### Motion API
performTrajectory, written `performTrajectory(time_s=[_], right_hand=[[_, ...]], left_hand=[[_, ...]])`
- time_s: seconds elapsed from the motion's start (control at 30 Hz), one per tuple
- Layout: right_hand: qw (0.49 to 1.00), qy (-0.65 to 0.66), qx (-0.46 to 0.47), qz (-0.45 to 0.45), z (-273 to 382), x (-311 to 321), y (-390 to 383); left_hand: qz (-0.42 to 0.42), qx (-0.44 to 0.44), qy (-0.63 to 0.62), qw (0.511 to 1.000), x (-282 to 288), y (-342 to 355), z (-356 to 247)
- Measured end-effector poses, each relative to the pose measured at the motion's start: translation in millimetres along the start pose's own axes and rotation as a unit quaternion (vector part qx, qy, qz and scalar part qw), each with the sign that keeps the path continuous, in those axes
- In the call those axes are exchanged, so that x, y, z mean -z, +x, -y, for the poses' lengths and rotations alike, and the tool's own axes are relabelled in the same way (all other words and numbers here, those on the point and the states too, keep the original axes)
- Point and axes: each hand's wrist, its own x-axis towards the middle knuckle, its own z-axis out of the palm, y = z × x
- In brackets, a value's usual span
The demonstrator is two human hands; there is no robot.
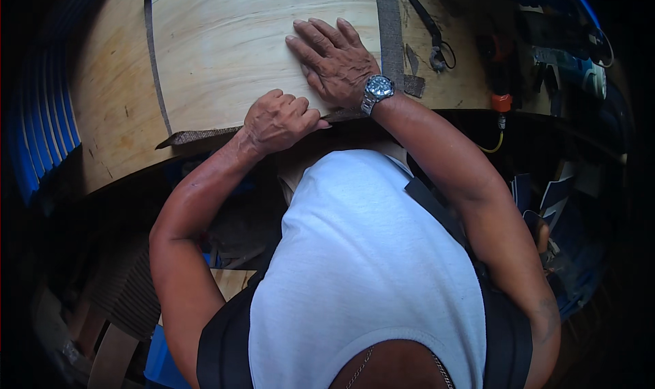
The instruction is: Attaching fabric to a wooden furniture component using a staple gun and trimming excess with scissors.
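A pale plywood board [225, 55] lies on the wooden workbench, over a grey-brown woven fabric [390, 31] that shows as strips along its left, right and near edges. My left hand [280, 120] is closed at the board's near edge, its fingers curled round the fabric there; the part inside the grip is hidden. To its right, my right hand [334, 62] lies flat on the board with fingers stretched out, a metal watch on that wrist. The fabric's near left corner sticks out past the board in a point.
Black-handled scissors [433, 31] lie on the workbench [112, 82] right of the fabric, beside small fabric scraps [413, 84]. Farther right is an orange and black power tool [501, 75] with a yellow hose [492, 149]. Blue corrugated material [44, 116] stands at the left.
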Motion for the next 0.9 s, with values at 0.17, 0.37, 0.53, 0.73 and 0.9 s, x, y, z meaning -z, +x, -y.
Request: performTrajectory(time_s=[0.17, 0.37, 0.53, 0.73, 0.9], right_hand=[[0.998, 0.016, -0.023, 0.047, 3, 11, 1], [0.997, 0.077, -0.024, 0.002, 2, 3, 1], [0.987, 0.115, -0.019, -0.112, -12, -8, -7], [0.861, -0.101, -0.296, -0.401, -106, 92, -138], [0.807, -0.064, -0.550, -0.203, -168, 102, -265]], left_hand=[[-0.007, 0.023, -0.079, 0.997, 2, 2, 2], [-0.025, 0.067, -0.061, 0.996, -6, 0, -2], [-0.009, 0.052, 0.001, 0.999, 1, 13, -11], [0.000, 0.083, -0.005, 0.996, 2, 16, -15], [0.002, 0.085, -0.016, 0.996, -3, 22, -23]])
